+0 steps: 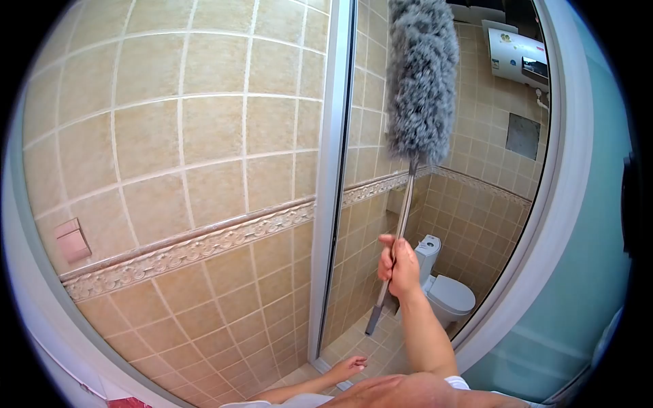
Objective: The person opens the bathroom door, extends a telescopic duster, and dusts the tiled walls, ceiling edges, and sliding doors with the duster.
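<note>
A fluffy grey duster (pixel 422 81) stands nearly upright in the doorway, its head high and its metal pole (pixel 407 204) running down to a grey end grip. My right hand (pixel 401 266) is closed around the lower part of that pole, with the arm raised in front of me. Low in the view, near the foot of the door frame, my left hand (pixel 349 367) hangs with loosely bent fingers and holds nothing that I can see.
An aluminium door frame (pixel 329 183) borders the opening on the left. Beyond it are a white toilet (pixel 450 296) and a wall-mounted water heater (pixel 515 58). Beige tiled wall (pixel 211 122) with a pink switch (pixel 73 240) fills the left; a frosted glass panel (pixel 578 272) stands right.
</note>
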A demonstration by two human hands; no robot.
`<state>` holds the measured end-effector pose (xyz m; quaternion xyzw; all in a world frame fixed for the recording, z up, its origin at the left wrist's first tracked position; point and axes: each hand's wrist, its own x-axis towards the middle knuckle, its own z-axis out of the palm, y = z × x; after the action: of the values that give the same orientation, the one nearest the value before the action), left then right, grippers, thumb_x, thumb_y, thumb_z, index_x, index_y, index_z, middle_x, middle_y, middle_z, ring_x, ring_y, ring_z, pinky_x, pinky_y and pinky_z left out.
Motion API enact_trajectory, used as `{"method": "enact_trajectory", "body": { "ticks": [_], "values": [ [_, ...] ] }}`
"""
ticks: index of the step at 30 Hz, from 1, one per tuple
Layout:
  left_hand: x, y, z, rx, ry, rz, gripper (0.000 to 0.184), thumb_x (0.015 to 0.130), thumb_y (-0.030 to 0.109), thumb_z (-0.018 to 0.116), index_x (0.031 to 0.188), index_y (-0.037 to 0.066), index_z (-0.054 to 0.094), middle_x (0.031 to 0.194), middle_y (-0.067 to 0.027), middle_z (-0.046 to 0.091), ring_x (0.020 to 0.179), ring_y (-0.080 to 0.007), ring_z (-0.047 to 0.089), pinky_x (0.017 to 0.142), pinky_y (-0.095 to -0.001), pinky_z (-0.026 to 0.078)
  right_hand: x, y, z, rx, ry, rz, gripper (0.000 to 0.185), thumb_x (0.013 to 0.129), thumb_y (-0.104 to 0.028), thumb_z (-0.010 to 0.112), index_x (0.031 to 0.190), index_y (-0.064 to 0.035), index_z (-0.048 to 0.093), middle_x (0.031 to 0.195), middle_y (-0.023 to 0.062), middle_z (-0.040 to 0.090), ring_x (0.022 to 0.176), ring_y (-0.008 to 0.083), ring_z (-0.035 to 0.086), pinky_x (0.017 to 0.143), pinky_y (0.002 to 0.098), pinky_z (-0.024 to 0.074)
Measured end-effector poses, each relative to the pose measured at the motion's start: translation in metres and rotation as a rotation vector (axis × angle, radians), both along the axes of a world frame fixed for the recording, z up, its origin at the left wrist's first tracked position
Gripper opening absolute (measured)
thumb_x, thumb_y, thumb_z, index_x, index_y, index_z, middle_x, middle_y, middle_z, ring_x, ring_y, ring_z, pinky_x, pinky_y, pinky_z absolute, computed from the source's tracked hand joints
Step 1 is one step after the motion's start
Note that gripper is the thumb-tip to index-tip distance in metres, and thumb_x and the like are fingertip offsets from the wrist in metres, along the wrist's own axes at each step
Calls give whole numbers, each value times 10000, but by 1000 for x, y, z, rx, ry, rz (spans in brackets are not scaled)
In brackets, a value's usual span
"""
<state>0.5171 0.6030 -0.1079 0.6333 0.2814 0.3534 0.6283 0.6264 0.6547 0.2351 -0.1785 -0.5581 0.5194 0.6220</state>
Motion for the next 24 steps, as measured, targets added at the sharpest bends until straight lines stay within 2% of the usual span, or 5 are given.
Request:
{"method": "enact_trajectory", "body": {
  "ticks": [4, 13, 17, 19, 24],
  "values": [
    [-29, -6, -36, -26, 32, 164, 373, 864, 178, 531, 1193, 18, 461, 1054, -94, 566, 981, -164, 539, 849, -277, 423, -28, -5, 46, 93, 30, 76, 427, 926, -433, 348, 1073, -56, 483, 554, -20, 360, 401, 71, 298, 372, 233, 289],
    [-156, -24, 176, 1027, 111, 1028, 379, 828, 121, 510, 1179, 5, 429, 1054, -157, 521, 1006, -251, 507, 849, -353, 412, -112, 1, 100, 200, 81, 284, 465, 930, -447, 311, 1091, -44, 479, 552, -27, 327, 398, 65, 268, 379, 227, 270],
    [-167, -7, 172, 766, -6, 684, 449, 845, 141, 514, 1251, 17, 368, 1083, -148, 520, 1006, -226, 514, 851, -332, 409, -146, 0, 110, 180, 124, 432, 511, 912, -467, 357, 1101, -1, 442, 561, -17, 355, 414, 68, 291, 396, 227, 271],
    [-168, -11, 173, 239, -147, 215, 432, 861, 147, 507, 1253, 20, 378, 1097, -137, 518, 987, -194, 521, 841, -310, 410, -157, 4, 116, 203, 133, 445, 523, 911, -475, 351, 1104, 4, 437, 563, -18, 356, 416, 69, 290, 397, 226, 270],
    [-182, -9, 168, 639, -41, 797, 387, 860, 130, 487, 1227, 29, 419, 1103, -121, 505, 951, -177, 519, 837, -299, 404, -170, 21, 132, 219, 113, 497, 535, 910, -489, 335, 1115, -4, 429, 568, -27, 352, 425, 64, 287, 402, 222, 266]
  ]
}}
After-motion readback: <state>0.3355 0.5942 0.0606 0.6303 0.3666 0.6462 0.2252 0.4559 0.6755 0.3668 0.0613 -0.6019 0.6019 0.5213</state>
